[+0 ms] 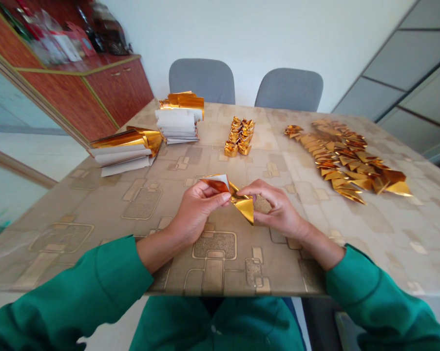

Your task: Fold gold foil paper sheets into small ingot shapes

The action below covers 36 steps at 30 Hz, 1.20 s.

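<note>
Between my hands, above the near middle of the table, is a partly folded piece of gold foil paper [244, 208] with a white inner side. My left hand [201, 204] pinches its left part between thumb and fingers, where a white and copper-coloured flap stands up. On the other side my right hand [274, 207] grips the pointed gold end, index finger on top and thumb lower down. Straight ahead stand two short rows of small folded gold ingots [239, 136]. Many folded gold foil pieces [346, 158] lie overlapping in rows at the right.
Two stacks of gold and white paper, a nearer one [126, 150] and a farther one [179, 119], sit at the table's left. Grey chairs [201, 80] stand behind the patterned table [139, 243]. A reddish wooden cabinet [106, 87] with bottles and bags is at back left.
</note>
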Tool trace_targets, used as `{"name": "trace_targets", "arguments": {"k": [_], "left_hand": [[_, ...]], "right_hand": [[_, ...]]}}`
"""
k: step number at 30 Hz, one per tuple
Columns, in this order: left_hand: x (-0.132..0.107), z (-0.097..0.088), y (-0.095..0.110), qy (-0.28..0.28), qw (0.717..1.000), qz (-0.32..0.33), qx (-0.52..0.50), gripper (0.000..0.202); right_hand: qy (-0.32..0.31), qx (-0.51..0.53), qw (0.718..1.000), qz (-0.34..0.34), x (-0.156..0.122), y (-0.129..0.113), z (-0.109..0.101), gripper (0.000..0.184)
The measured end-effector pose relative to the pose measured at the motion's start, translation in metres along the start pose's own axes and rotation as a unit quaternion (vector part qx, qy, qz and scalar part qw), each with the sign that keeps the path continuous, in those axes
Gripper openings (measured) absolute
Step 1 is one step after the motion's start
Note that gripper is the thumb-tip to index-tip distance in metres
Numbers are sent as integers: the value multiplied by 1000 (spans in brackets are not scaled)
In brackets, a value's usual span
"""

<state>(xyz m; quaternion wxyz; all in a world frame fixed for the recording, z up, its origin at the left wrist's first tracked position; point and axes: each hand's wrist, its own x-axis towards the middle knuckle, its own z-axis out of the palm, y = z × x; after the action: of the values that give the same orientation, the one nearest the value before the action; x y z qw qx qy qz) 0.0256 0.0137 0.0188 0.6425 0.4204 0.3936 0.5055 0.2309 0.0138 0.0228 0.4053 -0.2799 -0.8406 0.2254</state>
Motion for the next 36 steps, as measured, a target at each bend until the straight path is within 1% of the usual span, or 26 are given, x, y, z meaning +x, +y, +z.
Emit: {"name": "trace_targets", "arguments": {"k": [3,6,9,13,16,19,22,27,31,33,36], "left_hand": [[0,0,-2,-9,1000,-14,-1,23],[-1,0,-4,-17,1000,1,14,21],[-3,0,-4,-14,1000,4,20,21],[-5,2,-2,-20,999,-25,7,23],[-5,3,-1,-14,999,-40,-14,23],[-6,4,-1,-12,998,-47,-28,23],[-7,5,-2,-14,999,-40,-29,23],[-11,8,-3,-9,998,-36,-50,29],[-12,10,-2,1,998,-29,-57,33],[-12,11,-2,7,998,-25,-56,31],[-13,11,-3,10,998,-16,-56,29]], "right_hand": [[1,5,1000,-3,0,1,-1,22],[-5,29,999,20,-1,0,-1,14],[-9,35,999,11,0,-1,-3,15],[-18,15,1000,-20,4,-5,-7,15],[-19,11,1000,-14,4,-7,-8,14],[-12,33,999,-2,4,-7,-6,12],[12,58,998,31,3,-8,-2,12],[56,85,989,112,3,-11,8,21],[105,133,969,182,2,-10,19,23],[133,166,957,199,2,-10,23,24],[144,181,948,219,3,-10,25,23]]}}
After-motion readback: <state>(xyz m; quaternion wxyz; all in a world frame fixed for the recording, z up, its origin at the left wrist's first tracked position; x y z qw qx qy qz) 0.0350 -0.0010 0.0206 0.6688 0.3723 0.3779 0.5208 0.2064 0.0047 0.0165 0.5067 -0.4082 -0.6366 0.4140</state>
